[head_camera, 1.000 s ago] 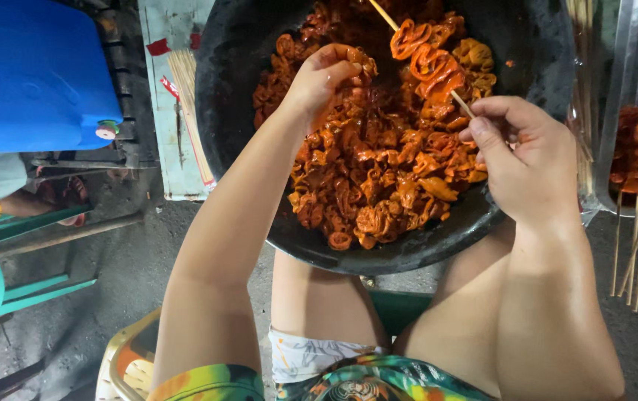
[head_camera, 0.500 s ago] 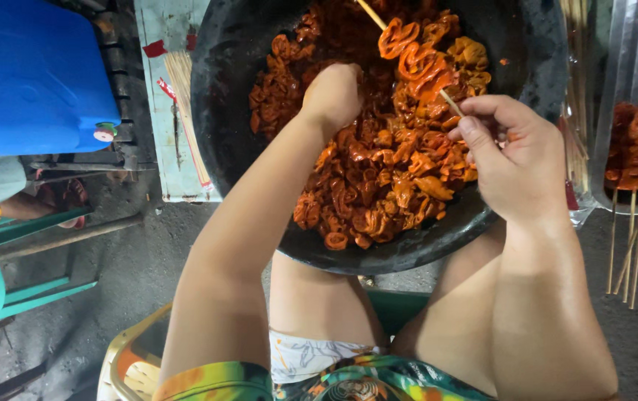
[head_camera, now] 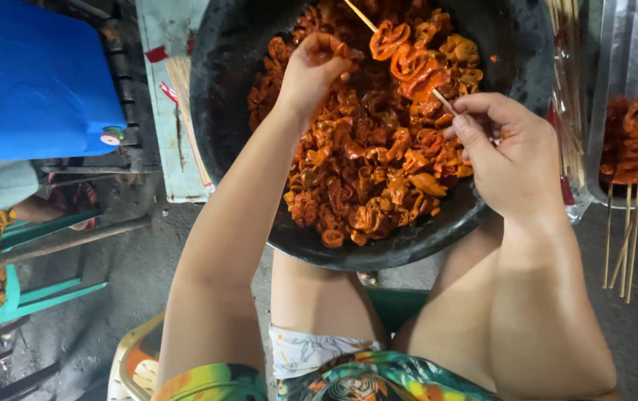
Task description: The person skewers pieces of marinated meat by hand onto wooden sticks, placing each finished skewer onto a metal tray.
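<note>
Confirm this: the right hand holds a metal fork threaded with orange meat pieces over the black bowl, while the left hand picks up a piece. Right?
Not quite. The head view shows the right hand holding a thin wooden skewer, not a metal fork. The rest holds: orange meat pieces threaded over the black bowl, the left hand pinching a piece.

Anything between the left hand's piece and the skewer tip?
Nothing visible. The left hand pinches a meat piece over the basin; only open air separates it from the skewer held by the right hand.

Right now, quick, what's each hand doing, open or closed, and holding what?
Left hand: closed, pinching a piece of orange marinated meat over the basin.
Right hand: closed on the bamboo skewer.
</note>
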